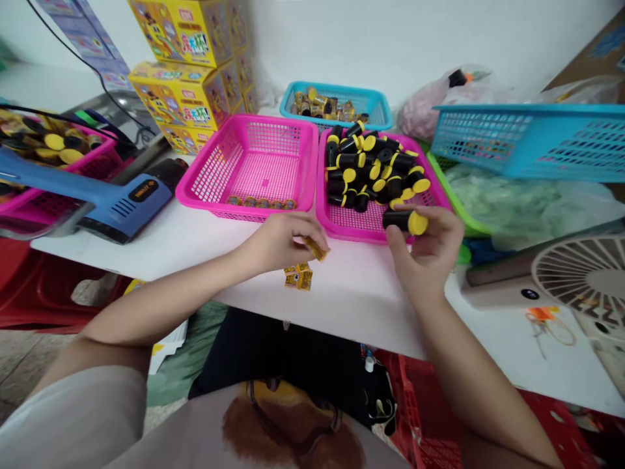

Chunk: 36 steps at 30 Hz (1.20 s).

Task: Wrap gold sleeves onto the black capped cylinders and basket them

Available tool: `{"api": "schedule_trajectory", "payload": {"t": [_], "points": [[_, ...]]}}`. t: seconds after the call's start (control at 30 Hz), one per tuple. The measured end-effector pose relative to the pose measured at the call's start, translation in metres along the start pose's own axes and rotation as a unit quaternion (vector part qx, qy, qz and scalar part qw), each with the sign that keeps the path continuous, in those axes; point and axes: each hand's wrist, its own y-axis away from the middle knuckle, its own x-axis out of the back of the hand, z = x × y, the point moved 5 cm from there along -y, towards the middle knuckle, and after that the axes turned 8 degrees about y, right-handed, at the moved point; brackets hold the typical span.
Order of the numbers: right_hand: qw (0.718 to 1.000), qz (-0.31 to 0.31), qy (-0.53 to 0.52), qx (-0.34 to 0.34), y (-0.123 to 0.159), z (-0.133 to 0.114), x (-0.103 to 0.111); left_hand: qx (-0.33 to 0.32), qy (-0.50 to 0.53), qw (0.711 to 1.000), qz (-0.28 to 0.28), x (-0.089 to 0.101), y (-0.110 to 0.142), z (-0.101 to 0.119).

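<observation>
On the far left a blue heat gun point(117, 205) lies on the white table point(351, 293), its nozzle pointing away from us, and we do well to keep sleeves and wrappers clear of it. Beside it stands a pink basket point(247, 163) with a short row of small wrapped pieces point(261, 203) along its near wall. Just in front of that basket our left hand point(280, 241) is curled narrow around a small yellow wrapper point(315, 249), pinched at the fingertips, while a second printed yellow sleeve point(299, 276) sits on the table just below the hand. To the right our right hand point(427, 251) holds a black tube with a yellow cap point(405, 221) lying sideways between thumb and fingers, at the near rim of the second pink basket point(342, 225), which is heaped with more black and yellow tubes point(374, 172). We judge that the two pieces are about to be joined, so we should keep the tube level and steady, hold the wrapper open by its edges rather than crushing it, and bring the hands together over the bare table so nothing drops into either basket. Farther right, a blue basket point(527, 140) is tilted over a green one point(456, 202), and a small fan point(576, 273) lies near the table's edge.
</observation>
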Motion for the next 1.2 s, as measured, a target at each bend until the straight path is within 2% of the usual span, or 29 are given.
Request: {"api": "schedule_trajectory", "payload": {"t": [0.17, 0.3, 0.4, 0.5, 0.63, 0.77, 0.93, 1.03, 1.2], "points": [[0.993, -0.075, -0.086, -0.045, 0.008, -0.013, -0.019, 0.045, 0.134, 0.989, 0.045, -0.019, -0.023, -0.024], [0.984, -0.099, -0.117, -0.086, 0.009, -0.014, -0.018, 0.002, 0.108, 0.994, -0.024, -0.031, -0.018, -0.041], [0.984, -0.093, -0.097, -0.120, 0.008, -0.015, -0.014, -0.023, 0.070, 0.996, -0.046, -0.034, -0.008, -0.047], [0.979, -0.115, -0.082, -0.145, 0.008, -0.019, -0.014, -0.048, 0.068, 0.995, -0.049, -0.034, -0.002, -0.048], [0.970, -0.154, -0.110, -0.154, 0.010, -0.023, -0.018, -0.084, 0.139, 0.986, -0.028, -0.031, -0.002, -0.044], [0.970, -0.163, -0.096, -0.155, 0.010, -0.023, -0.019, -0.114, 0.188, 0.975, -0.004, -0.030, -0.002, -0.041], [0.958, -0.194, -0.159, -0.142, 0.014, -0.025, -0.026, -0.161, 0.211, 0.964, 0.017, -0.034, -0.001, -0.032], [0.950, -0.208, -0.182, -0.145, 0.018, -0.024, -0.028, -0.133, 0.227, 0.965, 0.011, -0.036, -0.001, -0.028], [0.964, -0.201, -0.147, -0.095, 0.016, -0.024, -0.025, -0.008, 0.258, 0.966, -0.009, -0.038, 0.000, -0.026]]}}
